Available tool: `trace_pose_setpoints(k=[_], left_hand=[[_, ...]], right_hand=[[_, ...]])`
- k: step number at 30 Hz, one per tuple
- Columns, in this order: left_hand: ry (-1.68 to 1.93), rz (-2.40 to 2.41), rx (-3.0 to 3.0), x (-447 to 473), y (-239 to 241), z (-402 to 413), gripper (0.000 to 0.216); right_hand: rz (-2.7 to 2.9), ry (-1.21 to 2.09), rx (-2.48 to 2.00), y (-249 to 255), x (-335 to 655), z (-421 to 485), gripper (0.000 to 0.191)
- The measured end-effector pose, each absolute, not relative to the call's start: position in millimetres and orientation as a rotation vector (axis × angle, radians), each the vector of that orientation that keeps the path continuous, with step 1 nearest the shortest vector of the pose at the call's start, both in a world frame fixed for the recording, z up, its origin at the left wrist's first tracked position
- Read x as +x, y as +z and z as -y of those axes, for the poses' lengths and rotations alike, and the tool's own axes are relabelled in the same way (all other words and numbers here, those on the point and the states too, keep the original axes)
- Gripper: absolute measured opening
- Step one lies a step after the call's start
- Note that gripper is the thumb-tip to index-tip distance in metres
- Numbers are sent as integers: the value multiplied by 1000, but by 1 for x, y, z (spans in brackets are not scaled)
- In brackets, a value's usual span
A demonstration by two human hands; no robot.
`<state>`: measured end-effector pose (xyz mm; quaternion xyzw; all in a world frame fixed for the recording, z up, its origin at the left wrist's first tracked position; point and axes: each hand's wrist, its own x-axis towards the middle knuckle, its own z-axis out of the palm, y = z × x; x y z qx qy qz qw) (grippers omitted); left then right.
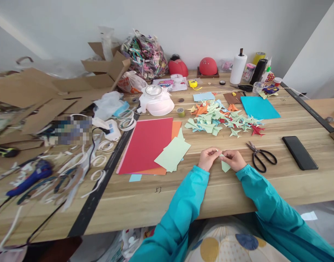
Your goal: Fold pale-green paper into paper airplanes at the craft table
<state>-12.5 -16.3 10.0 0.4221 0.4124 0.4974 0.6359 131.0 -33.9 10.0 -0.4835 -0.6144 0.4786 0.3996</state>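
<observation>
Close to the table's front, my left hand (pixel 207 158) and my right hand (pixel 233 160) pinch a small folded piece of pale green paper (pixel 225 166) between them. Its upper part is partly hidden by my fingers. Left of my hands, pale green paper sheets (pixel 172 152) lie on a stack of larger sheets, with a red sheet (pixel 149 145) on top and orange below. Beyond my hands is a heap of folded paper shapes (pixel 210 118), mostly pale green with some orange, red and blue. Black-handled scissors (pixel 261 156) lie to the right of my right hand.
A black phone (pixel 300 153) rests at the right. A turquoise sheet (pixel 261 107) lies behind the heap. On the left are a blue glue gun (pixel 30 177), cords, white strips and open cardboard boxes (pixel 85 82). Bottles and a white cylinder (pixel 238 68) stand by the wall.
</observation>
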Motion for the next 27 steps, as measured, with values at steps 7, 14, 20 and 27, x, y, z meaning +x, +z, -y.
trace_pose_setpoints(k=[7, 14, 20, 27], left_hand=[[1106, -932, 1015, -16, 10, 15, 17], [1106, -959, 924, -16, 3, 13, 27], [1105, -980, 961, -18, 1, 12, 25], [1145, -1045, 950, -16, 9, 13, 25]], right_hand=[[1531, 1309, -1243, 11, 128, 34, 40], [1611, 1245, -1240, 8, 130, 33, 41], [1622, 1260, -1223, 6, 130, 34, 41], [1534, 1326, -1257, 6, 129, 33, 40]])
